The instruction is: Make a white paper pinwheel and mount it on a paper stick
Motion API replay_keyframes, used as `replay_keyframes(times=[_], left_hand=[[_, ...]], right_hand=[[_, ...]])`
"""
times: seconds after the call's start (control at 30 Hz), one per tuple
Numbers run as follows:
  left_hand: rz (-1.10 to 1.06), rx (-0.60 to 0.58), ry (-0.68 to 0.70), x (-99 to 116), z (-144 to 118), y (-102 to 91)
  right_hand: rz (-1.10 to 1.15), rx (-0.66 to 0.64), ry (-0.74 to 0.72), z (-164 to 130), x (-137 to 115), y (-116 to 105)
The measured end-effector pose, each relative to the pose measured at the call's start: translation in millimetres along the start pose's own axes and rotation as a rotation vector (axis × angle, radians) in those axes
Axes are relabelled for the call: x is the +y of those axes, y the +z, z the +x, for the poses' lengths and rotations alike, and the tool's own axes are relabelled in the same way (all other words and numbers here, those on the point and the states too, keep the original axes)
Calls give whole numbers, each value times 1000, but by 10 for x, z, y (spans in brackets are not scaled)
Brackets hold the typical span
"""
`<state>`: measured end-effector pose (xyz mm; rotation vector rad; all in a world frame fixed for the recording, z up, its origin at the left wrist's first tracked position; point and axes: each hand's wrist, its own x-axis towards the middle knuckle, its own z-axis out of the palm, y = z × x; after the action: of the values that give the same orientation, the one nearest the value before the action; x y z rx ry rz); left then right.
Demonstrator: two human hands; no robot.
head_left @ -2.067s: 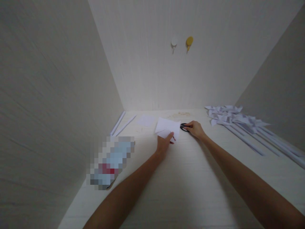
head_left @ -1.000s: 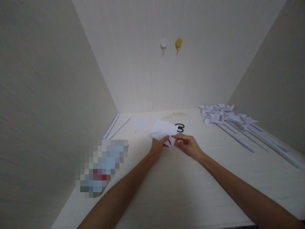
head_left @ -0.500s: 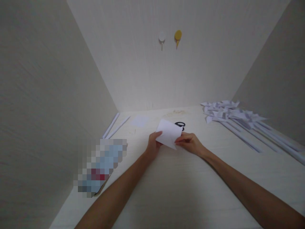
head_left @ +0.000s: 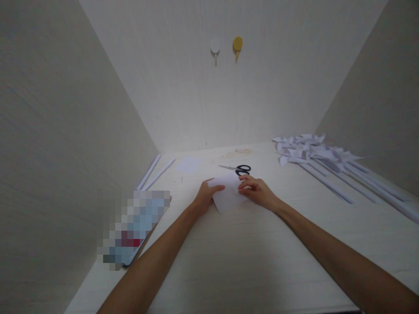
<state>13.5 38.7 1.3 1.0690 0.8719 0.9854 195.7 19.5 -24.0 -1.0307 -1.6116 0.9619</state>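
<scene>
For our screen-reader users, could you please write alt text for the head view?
Left hand and right hand hold a white paper over a pale table; scissors lie behind, paper pinwheels at right.

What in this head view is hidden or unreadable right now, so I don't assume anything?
- Pixelated item at the table's left edge: blurred out, identity unreadable.
- White paper: its edges lie under the left hand and right hand; folds or cuts can't be told.
- Paper pinwheels: sticks cut off by the right edge; count unclear.
- Wall hooks: too small for detail.
</scene>
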Motion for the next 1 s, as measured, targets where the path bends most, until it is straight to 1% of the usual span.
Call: replay_keyframes(times=[0.07,0.13,0.23,0.33,0.43,0.53,0.67,0.77,1.0], left_hand=[[-10,-48,6,-28,10,-22],[8,-60,-2,-54,24,-45],[50,-2,11,-95,42,-60],[72,51,46,-124,39,-32],[161,108,63,-124,12,24],[242,150,72,-102,-20,75],[273,159,72,-74,-47,110],[291,153,60,-71,-51,114],[248,114,40,-115,-7,71]], right_hand=[[18,50,-12,11,21,-5],[50,99,-2,15,38,-6],[116,141,28,9,32,4],[137,88,29,5,-4,19],[58,41,-12,16,-22,35],[-79,62,-44,27,-10,59],[-240,85,-55,22,-12,98],[-321,99,-44,13,-40,117],[-392,82,-51,3,-55,131]])
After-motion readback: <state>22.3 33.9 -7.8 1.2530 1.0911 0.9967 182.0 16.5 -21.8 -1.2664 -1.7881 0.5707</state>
